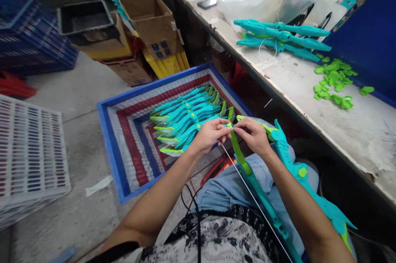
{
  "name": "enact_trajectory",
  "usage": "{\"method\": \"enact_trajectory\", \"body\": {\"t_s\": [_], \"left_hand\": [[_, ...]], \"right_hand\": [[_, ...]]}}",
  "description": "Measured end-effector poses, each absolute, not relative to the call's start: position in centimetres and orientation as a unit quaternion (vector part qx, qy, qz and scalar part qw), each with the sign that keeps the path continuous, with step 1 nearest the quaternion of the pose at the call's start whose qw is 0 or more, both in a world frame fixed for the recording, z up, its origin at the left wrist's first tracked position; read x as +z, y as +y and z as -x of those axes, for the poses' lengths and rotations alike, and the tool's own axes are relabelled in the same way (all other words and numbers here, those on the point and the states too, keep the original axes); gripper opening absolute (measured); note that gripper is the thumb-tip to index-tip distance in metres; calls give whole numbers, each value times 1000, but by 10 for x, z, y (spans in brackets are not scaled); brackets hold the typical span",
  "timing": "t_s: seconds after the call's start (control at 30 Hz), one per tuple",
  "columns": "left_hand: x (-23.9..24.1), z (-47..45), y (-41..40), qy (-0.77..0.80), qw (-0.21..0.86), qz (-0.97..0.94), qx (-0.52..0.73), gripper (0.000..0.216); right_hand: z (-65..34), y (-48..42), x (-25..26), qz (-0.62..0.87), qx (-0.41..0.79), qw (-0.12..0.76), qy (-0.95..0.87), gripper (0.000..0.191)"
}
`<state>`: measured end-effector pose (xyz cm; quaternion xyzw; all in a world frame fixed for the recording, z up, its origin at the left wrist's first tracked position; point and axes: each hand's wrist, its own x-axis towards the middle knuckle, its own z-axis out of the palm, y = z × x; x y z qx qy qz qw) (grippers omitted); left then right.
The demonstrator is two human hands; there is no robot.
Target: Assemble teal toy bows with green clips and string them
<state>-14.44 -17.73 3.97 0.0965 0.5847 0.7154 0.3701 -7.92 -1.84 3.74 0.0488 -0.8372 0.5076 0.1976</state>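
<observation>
A teal and green toy bow [280, 172] lies across my lap, its green tip pointing up between my hands. My left hand [210, 133] pinches a thin white string [247, 191] right at that tip. My right hand [253, 135] is closed on the green tip of the bow from the other side. The string runs taut down toward my body. Just beyond my hands, a blue crate [108, 131] on the floor holds a pile of finished teal bows [188, 116].
A workbench [340, 131] runs along the right with more teal bows [281, 36], loose green parts [335, 81], a clear plastic bag and a phone. Cardboard boxes [148, 15], dark blue crates [31, 36] and a white crate [31, 151] stand on the concrete floor.
</observation>
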Motion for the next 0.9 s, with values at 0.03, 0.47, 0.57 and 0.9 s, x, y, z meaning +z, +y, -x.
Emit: {"method": "enact_trajectory", "body": {"t_s": [0.03, 0.47, 0.57, 0.9], "left_hand": [[40, 144, -178, 589, 373, -102, 710, 48], [36, 124, -159, 720, 138, -243, 635, 11], [42, 131, -149, 708, 209, -220, 637, 15], [67, 150, -144, 668, 265, -102, 688, 12]], "right_hand": [[80, -20, 38, -50, 509, 200, -836, 9], [123, 73, 47, 328, 496, 417, -687, 9], [109, 53, 66, 276, 479, 472, -687, 9], [50, -63, 32, 7, 413, 370, -832, 9]]}}
